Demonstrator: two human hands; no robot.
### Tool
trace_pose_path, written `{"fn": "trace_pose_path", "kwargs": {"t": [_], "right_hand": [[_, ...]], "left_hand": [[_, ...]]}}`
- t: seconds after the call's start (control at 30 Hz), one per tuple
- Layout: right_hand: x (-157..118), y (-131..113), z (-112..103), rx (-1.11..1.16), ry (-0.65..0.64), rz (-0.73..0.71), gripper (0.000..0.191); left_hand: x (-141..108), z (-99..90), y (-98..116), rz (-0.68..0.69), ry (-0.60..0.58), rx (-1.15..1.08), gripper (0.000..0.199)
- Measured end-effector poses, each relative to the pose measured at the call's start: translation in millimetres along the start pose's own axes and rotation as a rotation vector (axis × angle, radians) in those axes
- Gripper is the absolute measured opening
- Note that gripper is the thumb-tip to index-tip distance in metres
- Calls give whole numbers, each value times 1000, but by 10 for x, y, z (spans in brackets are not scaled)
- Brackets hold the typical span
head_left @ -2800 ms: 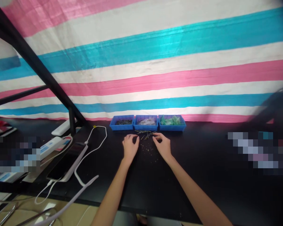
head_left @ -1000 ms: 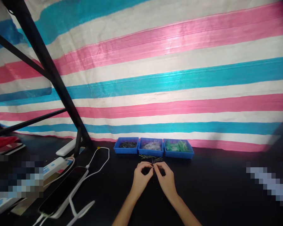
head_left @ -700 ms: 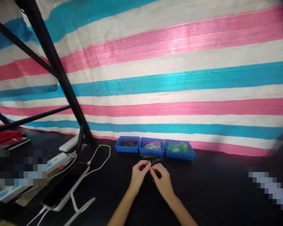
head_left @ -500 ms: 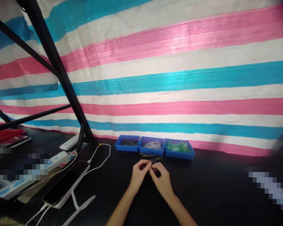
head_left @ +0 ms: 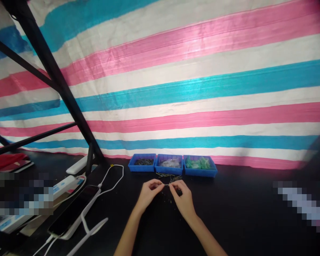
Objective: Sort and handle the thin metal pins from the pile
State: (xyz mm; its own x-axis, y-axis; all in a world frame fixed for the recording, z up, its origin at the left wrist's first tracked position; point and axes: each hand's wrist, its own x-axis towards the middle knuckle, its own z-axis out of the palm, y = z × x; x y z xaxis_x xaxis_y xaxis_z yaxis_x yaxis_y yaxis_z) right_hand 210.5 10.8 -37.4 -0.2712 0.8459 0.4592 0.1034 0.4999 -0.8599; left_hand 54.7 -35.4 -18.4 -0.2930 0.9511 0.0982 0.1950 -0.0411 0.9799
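My left hand and my right hand face each other low over the black table. Thumb and fingers of each are pinched, and a short thin light-coloured rod spans the small gap between the fingertips. Its ends are hidden in my fingers, and its exact kind is too small to tell. Just beyond my fingertips lies a loose pile of thin metal pins. Behind the pile stand three blue bins: one with dark thin pins, one with clear plastic pieces, one with green plastic pieces.
To the left, a phone lies with white cables around it, near a white power strip. A black metal frame rises there. Striped sheeting hangs behind the bins. Tiny bits lie on the tabletop by my hands.
My fingertips were together and have drawn apart, my left hand shifting left. The thin rod now shows between them. The whole view has turned slightly.
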Motion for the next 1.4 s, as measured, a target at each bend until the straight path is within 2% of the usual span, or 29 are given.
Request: {"fn": "trace_pose_path", "kwargs": {"t": [0.2,0.33,0.47,0.53,0.6,0.7,0.83,0.93,1.03,1.1,1.2,1.3,1.4], "right_hand": [[6,59,3,-33,26,28,24],[18,75,-16,-48,33,40,25],[32,86,-35,-68,32,35,23],[43,89,-47,-79,33,35,22],[53,88,-58,-92,35,42,22],[59,83,-64,-107,33,55,22],[52,89,-57,-109,15,70,20],[45,105,-52,-113,-4,81,19],[42,118,-48,-115,-21,83,19],[39,120,-44,-117,-43,79,18],[31,108,-37,-123,-93,67,15],[15,78,-32,-131,-157,33,13],[-4,43,-31,-161,-211,-25,14]], "left_hand": [[186,-296,-42,-114,416,-129,47],[415,-476,48,-55,492,-89,52],[596,-584,119,24,486,112,55],[609,-602,80,64,481,278,47],[567,-596,-3,80,447,487,35],[449,-562,-156,27,384,762,28],[310,-547,-269,16,347,920,23],[235,-539,-243,34,270,889,23],[168,-444,-162,99,266,738,25],[131,-319,-101,149,262,569,27],[88,-93,-33,152,156,342,27],[53,103,-30,135,49,216,24],[27,219,-79,131,-19,140,21]]}}
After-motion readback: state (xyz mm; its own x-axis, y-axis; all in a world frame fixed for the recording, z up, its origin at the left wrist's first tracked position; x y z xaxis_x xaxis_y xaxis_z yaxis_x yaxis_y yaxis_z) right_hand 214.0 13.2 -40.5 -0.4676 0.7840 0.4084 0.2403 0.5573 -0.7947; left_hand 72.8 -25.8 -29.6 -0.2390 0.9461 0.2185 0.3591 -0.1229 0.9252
